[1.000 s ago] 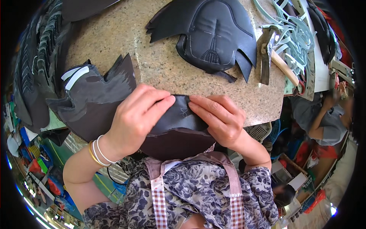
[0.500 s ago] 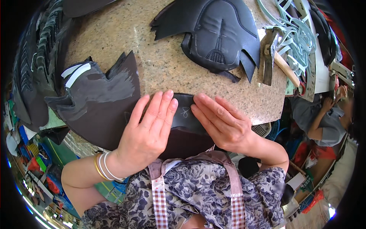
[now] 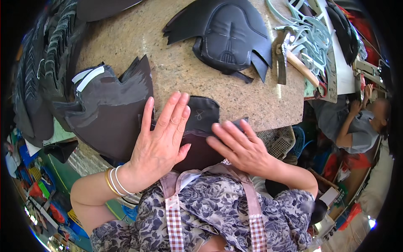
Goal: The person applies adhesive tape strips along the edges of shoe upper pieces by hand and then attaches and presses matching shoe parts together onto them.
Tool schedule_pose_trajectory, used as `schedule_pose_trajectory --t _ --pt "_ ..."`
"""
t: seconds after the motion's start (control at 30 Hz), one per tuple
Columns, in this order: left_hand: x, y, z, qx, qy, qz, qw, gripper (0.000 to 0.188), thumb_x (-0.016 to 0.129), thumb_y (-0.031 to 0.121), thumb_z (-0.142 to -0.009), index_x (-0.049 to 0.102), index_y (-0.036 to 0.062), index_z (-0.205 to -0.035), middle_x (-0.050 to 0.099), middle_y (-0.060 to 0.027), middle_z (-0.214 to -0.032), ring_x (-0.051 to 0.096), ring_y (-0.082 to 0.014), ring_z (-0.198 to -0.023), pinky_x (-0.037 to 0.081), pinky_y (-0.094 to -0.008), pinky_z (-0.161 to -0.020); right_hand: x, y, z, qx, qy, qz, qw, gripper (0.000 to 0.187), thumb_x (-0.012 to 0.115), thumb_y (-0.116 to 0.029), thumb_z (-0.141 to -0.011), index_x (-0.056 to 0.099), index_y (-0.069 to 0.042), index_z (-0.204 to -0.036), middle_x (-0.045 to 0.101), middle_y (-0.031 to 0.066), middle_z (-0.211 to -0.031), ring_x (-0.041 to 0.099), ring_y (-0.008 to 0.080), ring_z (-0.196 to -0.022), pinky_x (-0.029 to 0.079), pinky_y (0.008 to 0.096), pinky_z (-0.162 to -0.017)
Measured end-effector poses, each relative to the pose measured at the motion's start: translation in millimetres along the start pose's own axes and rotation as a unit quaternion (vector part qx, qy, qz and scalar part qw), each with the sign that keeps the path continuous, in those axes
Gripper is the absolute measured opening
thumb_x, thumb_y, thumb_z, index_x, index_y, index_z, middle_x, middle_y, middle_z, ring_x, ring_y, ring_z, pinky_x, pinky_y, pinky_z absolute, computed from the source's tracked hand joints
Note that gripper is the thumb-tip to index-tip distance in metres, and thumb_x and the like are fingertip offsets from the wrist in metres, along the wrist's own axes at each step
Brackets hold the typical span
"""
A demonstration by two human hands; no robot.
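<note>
A dark folded fabric piece (image 3: 201,122) lies at the near edge of the speckled stone table (image 3: 176,71). My left hand (image 3: 161,140) lies flat on its left part, fingers stretched out and together, bangles on the wrist. My right hand (image 3: 239,147) presses flat on its right part, fingers pointing left. Neither hand grips anything. A large dark cut piece (image 3: 109,109) with pointed edges lies just left of my left hand.
A black moulded padded panel (image 3: 228,38) lies at the far side of the table. A hammer (image 3: 296,63) and pale green strips (image 3: 310,33) sit at the right. Stacked dark pieces (image 3: 46,63) line the left edge. Another person (image 3: 361,122) sits at the far right.
A second ago both hands curled over the dark fabric piece. They have since flattened out and now press down on it, with the left hand's fingers spread forward.
</note>
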State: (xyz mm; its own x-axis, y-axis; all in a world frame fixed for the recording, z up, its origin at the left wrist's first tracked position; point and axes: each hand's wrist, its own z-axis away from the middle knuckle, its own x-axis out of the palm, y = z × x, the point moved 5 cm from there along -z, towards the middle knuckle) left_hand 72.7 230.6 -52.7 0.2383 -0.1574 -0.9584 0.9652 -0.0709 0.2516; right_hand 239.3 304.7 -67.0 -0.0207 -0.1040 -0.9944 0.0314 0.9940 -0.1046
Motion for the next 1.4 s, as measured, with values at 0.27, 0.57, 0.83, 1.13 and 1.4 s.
schedule_pose_trajectory --t 0.27,0.57,0.83,1.13,1.4 --pt "-68.6 -96.2 13.3 -0.137 0.240 -0.161 0.948 0.034 0.055 0.013 -0.090 0.056 0.0019 -0.123 0.045 -0.0105 -0.142 0.037 -0.0333 -0.133 0.031 -0.0449 -0.109 -47.0 65.8 -13.3 0.065 0.231 -0.316 0.918 0.034 0.065 -0.011 -0.081 0.063 0.001 -0.114 0.070 0.0140 -0.105 0.068 0.0248 -0.100 0.052 0.0383 -0.092" --pt "-76.9 -115.6 41.6 -0.129 0.291 -0.111 0.941 0.016 0.064 -0.003 -0.081 0.054 -0.0002 -0.093 0.058 -0.0121 -0.126 0.051 -0.0305 -0.123 0.041 -0.0393 -0.101 -83.4 130.6 -76.1 0.271 0.325 0.004 0.906 0.074 0.077 -0.027 -0.075 0.044 -0.001 -0.136 0.060 0.0199 -0.119 0.060 0.0327 -0.108 0.050 0.0395 -0.089" --pt "-113.4 -44.5 34.4 -0.148 0.057 0.363 0.918 0.017 0.067 0.002 -0.085 0.052 -0.0009 -0.094 0.069 -0.0147 -0.087 0.070 -0.0203 -0.081 0.053 -0.0283 -0.070 -75.9 3.1 -115.8 0.061 0.309 -0.111 0.942 0.058 0.074 -0.042 -0.061 0.063 0.002 -0.099 0.064 0.0121 -0.090 0.058 0.0317 -0.106 0.035 0.0552 -0.105" --pt "-11.4 -17.8 28.8 -0.067 -0.348 0.679 0.644 0.071 0.090 0.016 -0.065 0.049 0.0005 -0.120 0.060 -0.0040 -0.106 0.055 -0.0099 -0.093 0.046 -0.0266 -0.083 -51.5 10.0 -85.0 -0.152 0.081 -0.360 0.917 0.038 0.076 -0.036 -0.064 0.050 -0.009 -0.061 0.048 0.0027 -0.055 0.056 0.0220 -0.060 0.049 0.0365 -0.059" --pt "-67.8 -28.4 -5.2 0.107 0.215 0.100 0.966 0.030 0.069 0.009 -0.066 0.062 -0.0017 -0.094 0.050 -0.0077 -0.068 0.052 -0.0222 -0.057 0.042 -0.0341 -0.054 -23.7 15.4 -53.4 0.134 0.126 -0.215 0.959 0.031 0.078 -0.029 -0.069 0.054 -0.010 -0.064 0.048 0.0008 -0.052 0.054 0.0215 -0.054 0.045 0.0358 -0.051"
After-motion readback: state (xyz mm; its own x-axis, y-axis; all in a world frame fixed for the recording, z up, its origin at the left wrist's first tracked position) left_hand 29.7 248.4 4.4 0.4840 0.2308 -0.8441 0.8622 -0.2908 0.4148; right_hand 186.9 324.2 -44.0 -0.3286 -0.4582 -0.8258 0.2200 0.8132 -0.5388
